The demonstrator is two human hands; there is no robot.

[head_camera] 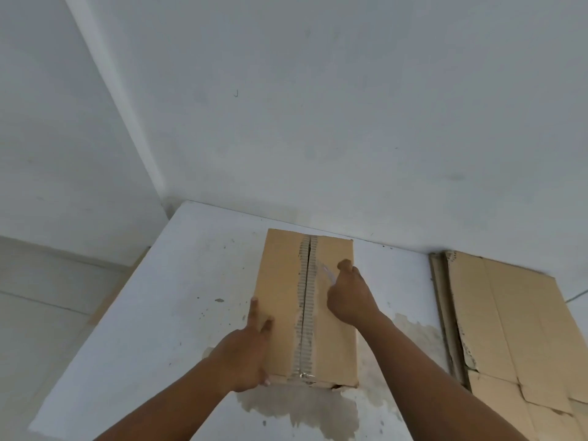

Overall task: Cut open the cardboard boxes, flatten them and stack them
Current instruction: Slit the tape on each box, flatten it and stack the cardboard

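A closed brown cardboard box (281, 300) lies lengthwise on the white table (165, 313). Its centre seam (306, 307) shows torn paper where tape was stripped. My left hand (246, 354) holds the box's near left corner, with fingers on the top face and the thumb wrapped round the near edge. Over the right top flap, my right hand (348, 297) is curled and pinches a strip of clear tape (328, 272) lifted off the box.
A stack of flattened cardboard boxes (509, 329) lies on the table at the right, against the wall. White walls close off the far side. The table's left edge drops to a pale floor (47, 313). Stains mark the tabletop near the box.
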